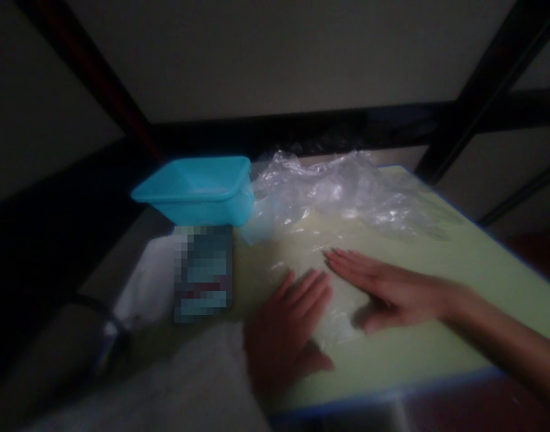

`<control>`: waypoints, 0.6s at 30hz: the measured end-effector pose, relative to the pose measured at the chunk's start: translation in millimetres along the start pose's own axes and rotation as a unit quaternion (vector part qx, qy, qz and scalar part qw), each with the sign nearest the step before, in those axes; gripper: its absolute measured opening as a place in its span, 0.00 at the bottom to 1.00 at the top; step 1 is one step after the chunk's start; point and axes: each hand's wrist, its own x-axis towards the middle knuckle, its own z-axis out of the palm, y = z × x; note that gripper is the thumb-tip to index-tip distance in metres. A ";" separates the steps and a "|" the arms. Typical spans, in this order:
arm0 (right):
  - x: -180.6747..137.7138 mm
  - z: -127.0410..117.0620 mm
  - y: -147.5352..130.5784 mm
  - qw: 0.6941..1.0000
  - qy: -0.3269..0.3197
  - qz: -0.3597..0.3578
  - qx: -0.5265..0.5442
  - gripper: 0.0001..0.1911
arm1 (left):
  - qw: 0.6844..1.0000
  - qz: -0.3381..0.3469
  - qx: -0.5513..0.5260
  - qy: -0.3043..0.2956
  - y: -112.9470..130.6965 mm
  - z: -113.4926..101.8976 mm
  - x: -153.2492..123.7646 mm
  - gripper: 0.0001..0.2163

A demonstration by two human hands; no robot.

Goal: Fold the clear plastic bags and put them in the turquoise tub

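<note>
A clear plastic sheet or bag [337, 186] lies crumpled over the far half of the table, and its thin near part spreads flatter toward me. My left hand [292, 333] rests palm down near the table's front, fingers stretched forward onto the film. To its right, my right hand [373, 285] lies flat on the same film, its fingers pointing left and its thumb apart. Both hands are open, with nothing gripped. The outline of the film under my palms is too faint to make out.
A turquoise plastic basin [196, 201] stands at the back left of the yellow-green table [441, 270], touching the plastic. In front of it lies a dark, pixelated flat object [205, 276] beside a white cloth or bag [151, 279]. A dark cable [99, 309] curves at the left. Behind is a wall.
</note>
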 end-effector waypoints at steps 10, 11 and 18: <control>4.2 -6.1 -1.4 0.998 0.039 -0.041 -0.006 0.33 | 0.979 -0.106 0.019 0.172 -1.1 5.9 0.9 0.28; 3.9 -7.1 -1.7 0.998 0.049 -0.046 -0.008 0.31 | 0.976 -0.130 0.024 0.173 -2.2 1.5 1.5 0.27; 5.6 -7.7 -7.5 0.996 0.065 -0.067 0.000 0.29 | 0.984 -0.142 0.063 0.090 -9.4 -30.1 4.4 0.21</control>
